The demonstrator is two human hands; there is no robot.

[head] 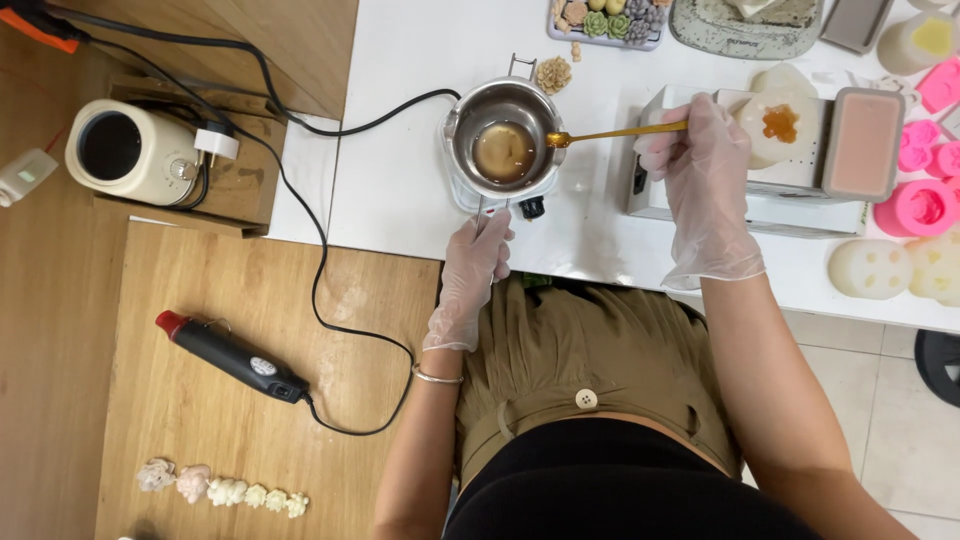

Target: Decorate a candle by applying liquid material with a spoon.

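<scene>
A small steel melting pot (503, 130) with brownish liquid stands on a little white heater at the white table's near edge. My left hand (477, 262), in a clear glove, grips the pot's handle, which points toward me. My right hand (700, 165), also gloved, holds a gold spoon (610, 133) by its handle; the spoon's bowl rests at the pot's right rim, over the liquid. Just right of my right hand a white round mould (780, 125) with an orange centre sits on a white box.
A pink rectangular mould (864, 143), pink silicone moulds (925, 205) and white round moulds (870, 268) lie at the right. A tray of small succulent shapes (607, 22) stands at the far edge. On the wooden floor are a black heat gun (232, 357), its cable, small flower pieces (222, 490) and a cream appliance (125, 150).
</scene>
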